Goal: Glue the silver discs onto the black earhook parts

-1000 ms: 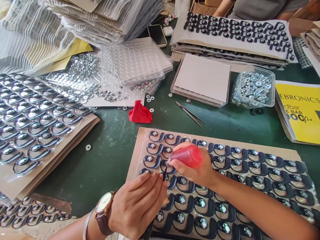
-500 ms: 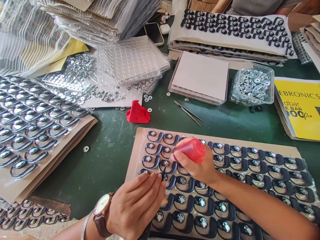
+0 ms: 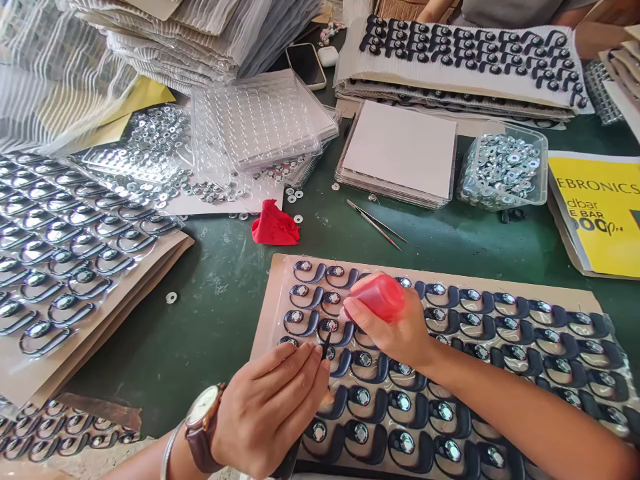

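Observation:
My right hand (image 3: 395, 327) is wrapped round a translucent red squeeze bottle (image 3: 377, 298), tilted with its narrow end down and to the left. Its tip meets or hovers just over a black curved hook piece (image 3: 342, 337) with a round silver centre; contact cannot be told. From below, my left hand (image 3: 277, 407) pinches a slim black pointed tool (image 3: 327, 339), its point at the same piece. Most of that tool is hidden under the hand. Rows of similar hook pieces lie in clear plastic on a brown cardboard sheet (image 3: 267, 313) beneath both hands.
Beyond the sheet lie tweezers (image 3: 377, 225), a red cloth scrap (image 3: 276, 223) and a stack of white-topped trays (image 3: 400, 150). A clear box of metal washers (image 3: 507, 170) stands at the right. More hook sheets (image 3: 65, 253) are at the left. Another person's arm (image 3: 434, 10) shows at the top.
Both hands stay at the same hook piece with the bottle and black tool. The bottle has shifted very slightly left; the whole view has moved a little.

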Motion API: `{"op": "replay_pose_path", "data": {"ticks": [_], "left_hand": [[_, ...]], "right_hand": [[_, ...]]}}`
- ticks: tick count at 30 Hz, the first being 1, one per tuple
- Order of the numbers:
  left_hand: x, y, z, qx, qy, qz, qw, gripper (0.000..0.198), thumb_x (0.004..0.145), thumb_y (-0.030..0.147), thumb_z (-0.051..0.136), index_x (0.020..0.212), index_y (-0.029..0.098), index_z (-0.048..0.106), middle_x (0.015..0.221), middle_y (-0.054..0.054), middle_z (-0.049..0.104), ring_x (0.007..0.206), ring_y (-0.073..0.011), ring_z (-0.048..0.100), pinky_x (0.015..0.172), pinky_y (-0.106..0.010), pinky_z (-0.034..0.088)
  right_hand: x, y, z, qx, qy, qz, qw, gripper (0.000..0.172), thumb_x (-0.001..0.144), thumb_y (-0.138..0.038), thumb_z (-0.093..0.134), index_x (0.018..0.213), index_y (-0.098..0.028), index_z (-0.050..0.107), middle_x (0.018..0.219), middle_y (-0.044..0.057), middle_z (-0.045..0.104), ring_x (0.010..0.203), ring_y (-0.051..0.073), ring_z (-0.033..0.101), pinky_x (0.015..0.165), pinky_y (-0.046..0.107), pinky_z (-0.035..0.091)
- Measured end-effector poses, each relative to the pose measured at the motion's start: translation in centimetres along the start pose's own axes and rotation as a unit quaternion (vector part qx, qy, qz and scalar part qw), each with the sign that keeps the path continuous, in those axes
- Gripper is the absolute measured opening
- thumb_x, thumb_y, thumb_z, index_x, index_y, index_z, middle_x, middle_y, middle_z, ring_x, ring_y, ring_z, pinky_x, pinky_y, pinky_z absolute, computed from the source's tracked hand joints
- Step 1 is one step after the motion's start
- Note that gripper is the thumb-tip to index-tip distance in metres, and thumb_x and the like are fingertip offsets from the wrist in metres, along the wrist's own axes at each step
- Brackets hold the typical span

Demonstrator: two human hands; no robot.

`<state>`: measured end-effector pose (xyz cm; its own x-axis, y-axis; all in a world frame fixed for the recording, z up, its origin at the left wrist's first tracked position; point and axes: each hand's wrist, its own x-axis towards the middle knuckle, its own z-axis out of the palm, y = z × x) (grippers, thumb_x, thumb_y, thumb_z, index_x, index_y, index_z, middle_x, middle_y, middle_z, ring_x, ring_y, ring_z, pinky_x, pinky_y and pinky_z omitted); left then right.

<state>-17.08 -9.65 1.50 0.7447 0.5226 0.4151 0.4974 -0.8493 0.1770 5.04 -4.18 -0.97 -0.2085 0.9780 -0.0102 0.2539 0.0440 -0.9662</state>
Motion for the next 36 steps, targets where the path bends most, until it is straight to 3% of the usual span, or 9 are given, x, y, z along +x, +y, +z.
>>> {"op": "replay_pose_path", "data": {"ticks": [6, 15, 22, 29, 32, 36], "left_hand": [[0.2, -0.4, -0.2, -0.016, -0.001, -0.011, 1.000, 0.023, 0.095, 0.014, 0.049, 0.105, 0.006, 0.068, 0.100, -0.010, 0.074, 0.101, -0.0216, 0.069, 0.089, -0.034, 0.054], [0.7, -1.2, -0.2, -0.098, 0.025, -0.036, 0.994, 0.026, 0.089, 0.012, 0.048, 0.106, 0.006, 0.066, 0.095, -0.010, 0.074, 0.094, -0.0205, 0.070, 0.081, -0.033, 0.056], [1.1, -2.0, -0.2, -0.226, 0.062, -0.132, 0.963, 0.030, 0.082, 0.004, 0.051, 0.108, 0.011, 0.065, 0.091, -0.007, 0.074, 0.086, -0.0167, 0.070, 0.076, -0.030, 0.055], [1.4, -2.4, 0.0, -0.247, 0.081, -0.191, 0.947, 0.021, 0.087, 0.006, 0.052, 0.099, 0.015, 0.067, 0.085, -0.005, 0.073, 0.076, -0.0151, 0.069, 0.071, -0.029, 0.054], [1.2, -2.1, -0.2, -0.221, 0.090, -0.176, 0.955, 0.020, 0.087, 0.007, 0.052, 0.099, 0.015, 0.067, 0.084, -0.005, 0.074, 0.077, -0.0148, 0.070, 0.071, -0.028, 0.055], [0.1, -0.8, -0.6, -0.126, 0.077, -0.067, 0.987, 0.023, 0.090, 0.012, 0.050, 0.106, 0.009, 0.066, 0.091, -0.008, 0.075, 0.086, -0.0175, 0.071, 0.076, -0.031, 0.056]], "right_hand": [[-0.2, -0.2, -0.3, 0.006, -0.005, 0.013, 1.000, 0.022, 0.086, -0.042, 0.066, 0.080, -0.021, 0.067, 0.063, 0.001, 0.068, 0.058, 0.017, 0.066, 0.060, 0.027, 0.054], [-0.4, 0.2, -0.2, 0.037, -0.013, 0.034, 0.999, 0.021, 0.086, -0.041, 0.066, 0.083, -0.020, 0.066, 0.063, 0.002, 0.069, 0.055, 0.017, 0.065, 0.057, 0.027, 0.055], [-0.5, 0.2, 0.0, 0.035, -0.037, 0.007, 0.999, 0.019, 0.083, -0.039, 0.069, 0.083, -0.020, 0.065, 0.069, 0.002, 0.070, 0.057, 0.015, 0.064, 0.058, 0.026, 0.054], [-0.6, 0.5, 0.1, 0.029, -0.041, -0.024, 0.998, 0.022, 0.077, -0.037, 0.077, 0.090, -0.022, 0.067, 0.079, 0.002, 0.071, 0.065, 0.015, 0.068, 0.058, 0.024, 0.055], [-0.6, -0.8, -0.6, 0.048, -0.058, 0.003, 0.997, 0.024, 0.077, -0.039, 0.077, 0.089, -0.022, 0.067, 0.075, 0.001, 0.071, 0.063, 0.015, 0.067, 0.057, 0.024, 0.054], [-1.1, -2.3, -1.2, 0.055, -0.043, 0.012, 0.998, 0.020, 0.076, -0.037, 0.077, 0.082, -0.021, 0.066, 0.072, 0.000, 0.069, 0.060, 0.015, 0.065, 0.058, 0.025, 0.054]]}}
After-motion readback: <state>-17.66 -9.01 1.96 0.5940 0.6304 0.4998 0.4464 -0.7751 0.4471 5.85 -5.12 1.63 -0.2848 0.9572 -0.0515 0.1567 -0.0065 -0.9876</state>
